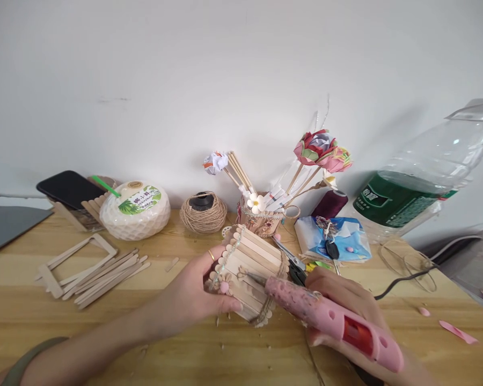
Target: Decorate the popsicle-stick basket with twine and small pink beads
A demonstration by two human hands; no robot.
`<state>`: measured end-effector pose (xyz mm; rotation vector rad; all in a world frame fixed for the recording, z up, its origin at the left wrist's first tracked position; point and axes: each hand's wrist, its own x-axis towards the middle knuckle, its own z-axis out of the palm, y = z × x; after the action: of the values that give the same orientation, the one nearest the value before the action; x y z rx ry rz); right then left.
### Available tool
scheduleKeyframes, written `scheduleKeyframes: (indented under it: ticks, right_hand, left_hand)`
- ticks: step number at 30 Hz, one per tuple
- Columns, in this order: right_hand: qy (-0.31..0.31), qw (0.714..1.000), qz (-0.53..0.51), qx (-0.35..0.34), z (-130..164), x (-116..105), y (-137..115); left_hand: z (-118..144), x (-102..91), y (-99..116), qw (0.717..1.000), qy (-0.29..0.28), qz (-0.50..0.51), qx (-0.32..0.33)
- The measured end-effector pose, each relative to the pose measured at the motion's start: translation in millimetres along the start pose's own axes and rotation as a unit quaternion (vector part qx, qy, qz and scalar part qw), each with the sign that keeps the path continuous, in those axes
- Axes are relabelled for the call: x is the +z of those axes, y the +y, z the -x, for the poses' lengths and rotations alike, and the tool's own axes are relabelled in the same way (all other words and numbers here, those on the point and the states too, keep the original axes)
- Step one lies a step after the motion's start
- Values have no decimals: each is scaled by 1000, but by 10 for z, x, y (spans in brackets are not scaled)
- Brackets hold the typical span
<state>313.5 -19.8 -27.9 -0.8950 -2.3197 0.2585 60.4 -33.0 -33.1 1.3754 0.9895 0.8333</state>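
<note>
My left hand [201, 292] grips a small holder made of popsicle sticks [251, 252], tilted above the table. Twine runs around one end of it, and a beaded trim with a pink-centred twine flower [224, 287] decorates the other. In my right hand [346, 300] is a pink hot glue gun [330, 316], pointing left. Its metal nozzle meets or nearly meets the holder's stick wall, close to a small twine piece [245, 272]; whether they touch I cannot tell. Partly hidden behind the holder lies a pair of scissors [292, 262].
Loose popsicle sticks [108, 279] and a stick frame [52, 281] lie left. Behind stand a white coconut drink [134, 214], a twine ball [203, 214] and a decorated pot [261, 222] with paper flowers. Tissues [334, 241], a large bottle [410, 177] and a cord [402, 281] are right.
</note>
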Motion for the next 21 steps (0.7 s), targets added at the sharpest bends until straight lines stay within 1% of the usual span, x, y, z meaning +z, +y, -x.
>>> scheduleKeyframes:
  ticks: [2,5,14,18,21]
  right_hand:
    - [17,999,-3,-49,-1,10,11]
    - [28,996,-8,-82,-1,15,20]
    - [34,994,7,-99,-3,15,30]
    - [21,993,13,-114,0,3,23]
    - [16,993,23,-115,30,-2,60]
  left_hand:
    - [-1,0,-5,1000,2,5,5]
    - [-6,0,-12,1000,-5,24,20]
    - [-13,-12,-31,1000,-1,18,25]
    - [-33,-48,-33,1000,17,14,21]
    - [-50,-103,-4,998,31,45,22]
